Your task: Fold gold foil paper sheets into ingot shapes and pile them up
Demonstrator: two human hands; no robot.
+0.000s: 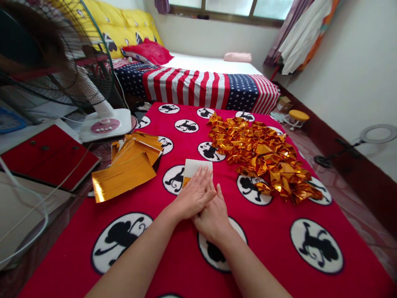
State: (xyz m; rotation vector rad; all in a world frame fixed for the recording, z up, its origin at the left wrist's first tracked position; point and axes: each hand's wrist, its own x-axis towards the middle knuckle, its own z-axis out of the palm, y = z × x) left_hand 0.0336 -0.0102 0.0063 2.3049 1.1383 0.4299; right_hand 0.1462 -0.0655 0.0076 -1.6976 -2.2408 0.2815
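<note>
The paper, white face up w/ a bit of gold at its L edge, lay flat on the red cloth, just past 12 o'clock of the wrists. Prob. sat there b/c both palms could bear straight down on it, the flat surface backing the press. Loose gold sheets were fanned in a stack at 10 o'clock, seemingly kept on the L so single sheets stayed easy to pick out. The crumpled-looking gold pieces spread from 1 to 2 o'clock, apart from the flat stock, prob. so the two didn't mix (and loosely heaped, maybe to spare their points). The fan stood at 10 o'clock, beyond the stack.

Pose: L hand was open, palm down, fingers out toward 12 over the paper, thumb across the R hand. R was open too, fingers straight, pointing approx 11–12, partly under L; couldn't tell how much of it touched the paper. Neither gripped anything visible. Forearms came in from 7 and 5, meeting in a V.
</note>
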